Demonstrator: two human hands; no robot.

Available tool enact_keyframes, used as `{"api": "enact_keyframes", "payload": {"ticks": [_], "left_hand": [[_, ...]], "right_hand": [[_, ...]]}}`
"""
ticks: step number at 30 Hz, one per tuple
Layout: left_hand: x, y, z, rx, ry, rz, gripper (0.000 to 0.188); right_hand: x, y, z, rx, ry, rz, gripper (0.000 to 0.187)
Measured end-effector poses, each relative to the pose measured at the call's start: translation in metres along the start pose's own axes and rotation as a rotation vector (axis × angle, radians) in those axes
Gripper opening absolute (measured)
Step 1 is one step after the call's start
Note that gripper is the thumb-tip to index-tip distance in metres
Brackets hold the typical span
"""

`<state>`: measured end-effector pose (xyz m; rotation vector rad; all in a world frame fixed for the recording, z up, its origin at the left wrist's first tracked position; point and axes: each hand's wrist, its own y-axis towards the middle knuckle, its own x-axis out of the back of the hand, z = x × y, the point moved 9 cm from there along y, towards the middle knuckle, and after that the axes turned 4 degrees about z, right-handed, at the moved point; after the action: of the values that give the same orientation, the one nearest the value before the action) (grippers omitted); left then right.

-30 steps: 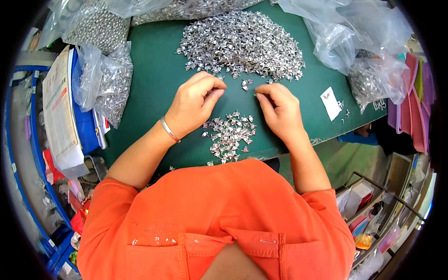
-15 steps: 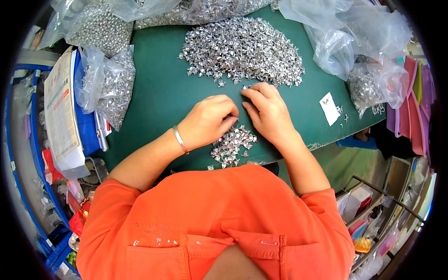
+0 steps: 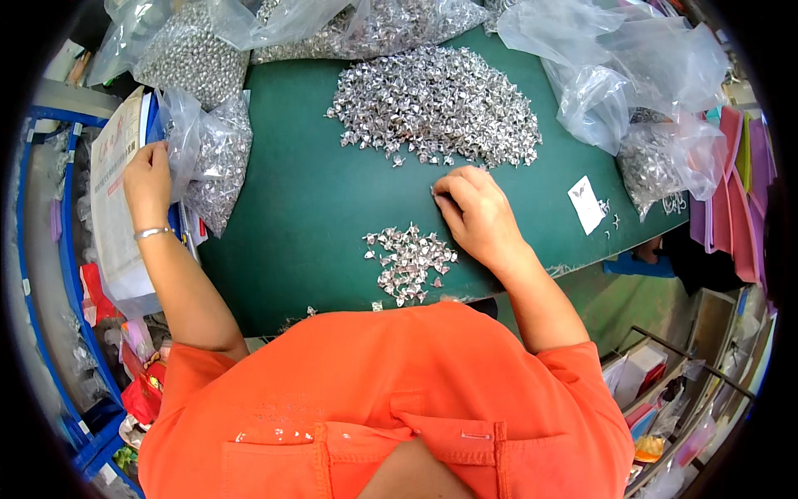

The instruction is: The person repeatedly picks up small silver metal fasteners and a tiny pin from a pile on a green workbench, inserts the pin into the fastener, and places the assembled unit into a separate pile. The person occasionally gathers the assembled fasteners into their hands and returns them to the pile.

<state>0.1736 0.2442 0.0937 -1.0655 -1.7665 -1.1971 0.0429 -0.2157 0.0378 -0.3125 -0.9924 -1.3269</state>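
Observation:
My left hand, a silver bangle on its wrist, is over the newspaper lying on a blue bin at the table's left edge. Its fingers are closed, and what they hold, if anything, is hidden. My right hand rests above the green table, thumb and forefinger pinched. A small silver metal piece shows faintly at the fingertips. Between my arms is a small, loose heap of silver metal pieces. Beyond my right hand a much larger pile of similar silver pieces covers the far middle.
Clear plastic bags of silver parts stand at the left, the far left and the right. A white card lies at the right beside a few small silver parts. Pink and purple sheets hang beyond the table's right edge.
My left hand has swung from the small heap over to the newspaper and bin at the left. My right hand has drawn slightly back from the large pile, its fingers closer together.

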Motion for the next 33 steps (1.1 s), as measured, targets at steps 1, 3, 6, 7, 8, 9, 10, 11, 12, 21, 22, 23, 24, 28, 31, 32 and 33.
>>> {"api": "enact_keyframes", "payload": {"ticks": [1,3,6,7,8,9,10,11,12,21,22,23,24,28,31,32,33], "left_hand": [[-0.001,-0.001,-0.002,-0.003,-0.011,0.0,0.02],[0.02,-0.014,-0.044,-0.086,-0.134,-0.212,0.018],[0.009,-0.049,-0.133,-0.307,-0.435,-0.202,0.014],[0.003,-0.068,-0.183,-0.419,-0.475,-0.107,0.01],[-0.013,-0.085,-0.216,-0.559,-0.546,0.009,0.011],[-0.031,-0.102,-0.245,-0.712,-0.574,0.143,0.011],[-0.038,-0.123,-0.27,-0.818,-0.618,0.193,0.013],[-0.055,-0.138,-0.287,-0.868,-0.634,0.259,0.014],[-0.073,-0.153,-0.3,-0.917,-0.653,0.33,0.015],[-0.092,-0.161,-0.296,-0.831,-0.755,0.414,0.017],[-0.091,-0.159,-0.295,-0.806,-0.768,0.415,0.016],[-0.091,-0.161,-0.296,-0.811,-0.777,0.407,0.016],[-0.092,-0.164,-0.3,-0.816,-0.787,0.399,0.016],[-0.106,-0.179,-0.313,-0.88,-0.579,0.439,0.017],[-0.104,-0.179,-0.311,-0.883,-0.629,0.426,0.018],[-0.103,-0.179,-0.309,-0.884,-0.658,0.423,0.018],[-0.102,-0.179,-0.308,-0.905,-0.658,0.424,0.019]], "right_hand": [[0.0,-0.003,-0.001,0.017,0.034,0.008,0.012],[0.0,-0.008,0.001,0.062,0.091,0.021,0.014],[-0.007,-0.017,0.009,0.128,0.105,0.177,0.019],[-0.004,-0.019,0.007,0.108,0.116,0.178,0.019],[-0.001,-0.02,0.006,0.096,0.128,0.18,0.02],[0.002,-0.019,0.004,0.081,0.145,0.183,0.02],[0.009,-0.011,0.004,0.08,0.078,0.108,0.021],[0.014,-0.002,0.003,0.077,0.008,0.033,0.021],[0.018,0.005,0.002,0.069,-0.063,-0.04,0.022],[0.035,-0.004,-0.027,-0.189,0.123,-0.131,0.017],[0.029,-0.002,-0.023,-0.168,0.094,-0.103,0.017],[0.021,0.002,-0.017,-0.142,0.067,-0.074,0.016],[0.015,0.005,-0.014,-0.116,0.039,-0.045,0.016],[0.005,-0.002,-0.008,-0.006,0.025,-0.053,0.015],[0.009,-0.012,-0.001,0.032,0.071,-0.026,0.016],[0.01,-0.017,0.002,0.037,0.099,-0.014,0.016],[0.005,-0.022,0.002,0.039,0.162,0.066,0.016]]}}
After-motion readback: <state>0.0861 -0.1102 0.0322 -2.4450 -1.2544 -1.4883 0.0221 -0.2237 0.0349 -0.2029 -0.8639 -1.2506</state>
